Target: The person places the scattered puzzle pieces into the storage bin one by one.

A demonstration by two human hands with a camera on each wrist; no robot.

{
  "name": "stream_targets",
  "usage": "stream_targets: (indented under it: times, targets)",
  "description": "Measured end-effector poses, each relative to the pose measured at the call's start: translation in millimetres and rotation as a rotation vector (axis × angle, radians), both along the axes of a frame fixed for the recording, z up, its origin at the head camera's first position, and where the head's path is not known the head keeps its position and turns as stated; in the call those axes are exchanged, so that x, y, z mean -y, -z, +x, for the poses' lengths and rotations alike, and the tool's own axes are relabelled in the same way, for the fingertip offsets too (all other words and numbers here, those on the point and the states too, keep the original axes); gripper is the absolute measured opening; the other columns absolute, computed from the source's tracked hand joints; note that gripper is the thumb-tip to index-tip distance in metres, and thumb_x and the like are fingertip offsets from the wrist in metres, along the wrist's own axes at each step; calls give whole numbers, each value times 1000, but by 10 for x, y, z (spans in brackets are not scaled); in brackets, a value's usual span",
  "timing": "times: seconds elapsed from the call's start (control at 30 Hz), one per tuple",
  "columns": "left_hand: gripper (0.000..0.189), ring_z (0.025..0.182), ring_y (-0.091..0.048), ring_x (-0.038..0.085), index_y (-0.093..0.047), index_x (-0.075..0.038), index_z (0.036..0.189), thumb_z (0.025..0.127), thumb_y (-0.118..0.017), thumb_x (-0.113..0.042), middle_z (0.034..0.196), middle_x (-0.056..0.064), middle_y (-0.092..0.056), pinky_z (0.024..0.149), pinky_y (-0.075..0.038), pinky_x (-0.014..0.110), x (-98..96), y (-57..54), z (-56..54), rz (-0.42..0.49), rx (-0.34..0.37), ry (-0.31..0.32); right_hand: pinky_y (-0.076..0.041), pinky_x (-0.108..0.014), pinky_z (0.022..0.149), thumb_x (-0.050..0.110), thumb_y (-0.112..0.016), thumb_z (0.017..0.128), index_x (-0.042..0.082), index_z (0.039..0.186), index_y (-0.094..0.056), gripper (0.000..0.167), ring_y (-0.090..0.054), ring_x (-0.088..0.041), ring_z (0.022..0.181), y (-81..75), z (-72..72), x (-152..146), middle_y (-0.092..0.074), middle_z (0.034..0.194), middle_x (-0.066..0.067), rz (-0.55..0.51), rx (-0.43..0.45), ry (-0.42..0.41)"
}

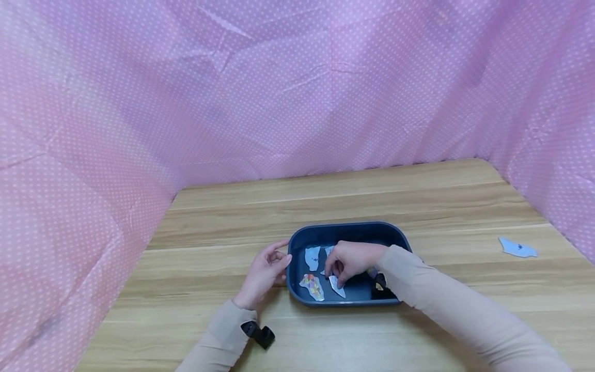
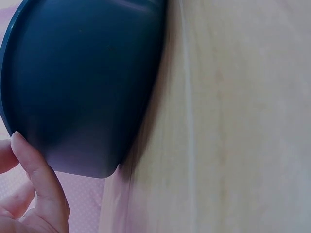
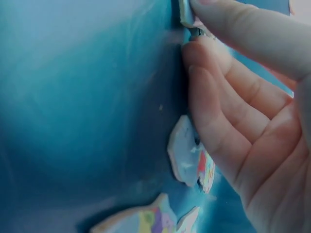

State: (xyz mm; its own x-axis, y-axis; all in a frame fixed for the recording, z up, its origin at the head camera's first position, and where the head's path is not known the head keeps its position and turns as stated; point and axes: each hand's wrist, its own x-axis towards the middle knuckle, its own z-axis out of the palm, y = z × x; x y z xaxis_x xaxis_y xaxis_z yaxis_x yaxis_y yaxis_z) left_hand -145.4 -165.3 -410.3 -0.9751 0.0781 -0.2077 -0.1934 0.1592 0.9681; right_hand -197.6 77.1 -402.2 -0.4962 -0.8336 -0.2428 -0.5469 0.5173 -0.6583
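A dark blue rectangular tray [image 1: 345, 303] with rounded corners holds several flat, irregular map puzzle pieces. My left hand [image 1: 262, 276] is at its left end, with thumb and finger gripping the rim [image 2: 6, 116]. Inside the tray, my right hand [image 1: 353, 259] pinches a pale puzzle piece [image 1: 338, 290] by its upper edge; part of this piece [image 3: 186, 12] shows under the thumb in the right wrist view. To its left lie a multicoloured piece [image 1: 312, 287] and a light blue piece [image 1: 312, 258]. Other pieces are partly hidden behind my right hand and wrist.
A single light blue piece [image 1: 518, 248] lies on the wooden table [image 1: 223, 227] far to the right. Pink dotted cloth [image 1: 279, 103] hangs behind the table and along both sides. Small black cameras [image 1: 257, 334] are strapped to the wrists.
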Motion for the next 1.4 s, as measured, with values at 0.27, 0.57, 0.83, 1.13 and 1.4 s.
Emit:
stream_targets:
  times: [0.27,0.57,0.83,1.13,1.4]
  targets:
    - [40,68,-57,15,-54,-15,132,92,-60,-10,90,9,-60,62,-50,26,1,9,-6,-4,1,-4,-49,-21,66,19,-76,80,18,98,-71,19,-56,-4,67,-10,-8,1,-61,73,12,-11,-2,41]
    - [40,68,-56,14,-55,-14,132,92,-60,-10,89,8,-60,62,-50,26,-2,9,-12,-11,-1,-9,-49,-21,67,19,-76,80,18,101,-69,21,-55,-4,66,-12,-16,-7,-60,72,11,-36,-37,49]
    - [39,68,-55,14,-55,-14,131,92,-60,-9,89,8,-59,62,-49,26,2,6,-8,-1,4,-7,-48,-19,67,16,-78,78,16,97,-71,20,-54,-3,65,-27,-1,-1,-60,71,11,27,-29,58]
    - [39,67,-55,14,-55,-14,131,92,-60,-8,89,7,-59,60,-49,26,2,19,-12,1,5,-12,-49,-19,66,13,-78,77,19,92,-73,17,-54,-3,66,-45,1,3,-61,73,10,45,-18,42]
    - [39,68,-56,14,-55,-13,131,92,-60,-8,89,8,-59,61,-50,26,1,21,-13,-9,0,-7,-49,-20,66,12,-78,77,18,91,-74,16,-53,-4,66,-39,7,-1,-61,73,10,38,-2,33]
